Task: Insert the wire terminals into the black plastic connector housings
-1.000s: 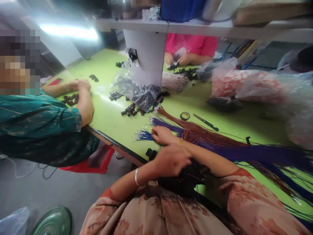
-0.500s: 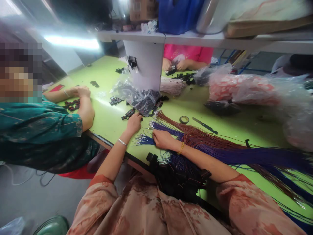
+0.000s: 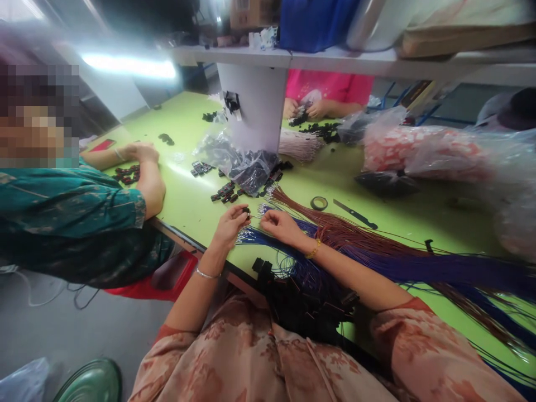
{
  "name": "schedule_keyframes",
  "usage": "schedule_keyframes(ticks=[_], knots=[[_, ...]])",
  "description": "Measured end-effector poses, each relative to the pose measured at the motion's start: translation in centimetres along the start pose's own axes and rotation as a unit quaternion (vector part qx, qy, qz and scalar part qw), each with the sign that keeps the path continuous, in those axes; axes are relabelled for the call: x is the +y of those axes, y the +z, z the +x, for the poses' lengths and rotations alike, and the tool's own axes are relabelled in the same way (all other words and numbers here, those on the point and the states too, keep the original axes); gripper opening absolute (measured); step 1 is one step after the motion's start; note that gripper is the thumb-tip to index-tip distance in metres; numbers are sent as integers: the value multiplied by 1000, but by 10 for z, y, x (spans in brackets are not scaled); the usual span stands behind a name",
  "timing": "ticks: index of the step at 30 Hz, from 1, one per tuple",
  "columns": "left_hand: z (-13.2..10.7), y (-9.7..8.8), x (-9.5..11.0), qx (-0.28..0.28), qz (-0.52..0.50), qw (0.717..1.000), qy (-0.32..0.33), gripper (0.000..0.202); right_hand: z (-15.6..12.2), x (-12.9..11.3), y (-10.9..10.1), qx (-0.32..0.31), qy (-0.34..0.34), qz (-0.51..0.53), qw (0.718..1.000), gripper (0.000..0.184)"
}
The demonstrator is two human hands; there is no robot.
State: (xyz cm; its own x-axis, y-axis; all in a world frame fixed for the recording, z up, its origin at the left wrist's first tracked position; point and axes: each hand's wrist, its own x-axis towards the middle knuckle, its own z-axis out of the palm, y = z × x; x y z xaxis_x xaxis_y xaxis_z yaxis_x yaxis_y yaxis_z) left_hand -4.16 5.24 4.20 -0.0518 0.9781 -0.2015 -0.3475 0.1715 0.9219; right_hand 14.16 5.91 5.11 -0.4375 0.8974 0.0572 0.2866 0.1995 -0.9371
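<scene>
Gripped in closed fingers of left hand (image 3: 228,228), above green table (image 3: 188,209): black connector (image 3: 247,213). Pinched in right hand (image 3: 278,224), fingertips together: thin wire (image 3: 255,216). Beneath: blue wires (image 3: 268,239). Farther right: tape roll (image 3: 313,204), knife (image 3: 355,214). Far: pink shirt (image 3: 347,88), pale print (image 3: 318,96) illegible.

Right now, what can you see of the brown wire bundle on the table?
The brown wire bundle is many thin, loose reddish-brown strands, apparently plastic-coated, with silvery tips at the picture-left end. It lies along the green table against blue-purple wires, some strands crossing them. The right hand is at its near side; whether they touch is unclear.
</scene>
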Motion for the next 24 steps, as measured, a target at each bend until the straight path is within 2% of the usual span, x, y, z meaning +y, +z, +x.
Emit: schedule_keyframes(ticks=[3,8,12,18,24], knots=[[-11,6,-4,-25,-83,994,-61,24,-2,-4,0,8,-8,12,1000,14],[-19,12,-9,-43,-141,985,-94,22,-6,-3,-1,45,-41,-57,997,15],[-23,15,-10,-50,-154,982,-96,22,-7,-3,-2,74,-55,-123,988,19],[-26,18,-12,-49,-152,983,-89,28,-8,-6,-2,86,-72,-161,981,17],[-29,20,-13,-18,-117,990,-70,36,-6,-2,0,70,-39,-105,991,16]])
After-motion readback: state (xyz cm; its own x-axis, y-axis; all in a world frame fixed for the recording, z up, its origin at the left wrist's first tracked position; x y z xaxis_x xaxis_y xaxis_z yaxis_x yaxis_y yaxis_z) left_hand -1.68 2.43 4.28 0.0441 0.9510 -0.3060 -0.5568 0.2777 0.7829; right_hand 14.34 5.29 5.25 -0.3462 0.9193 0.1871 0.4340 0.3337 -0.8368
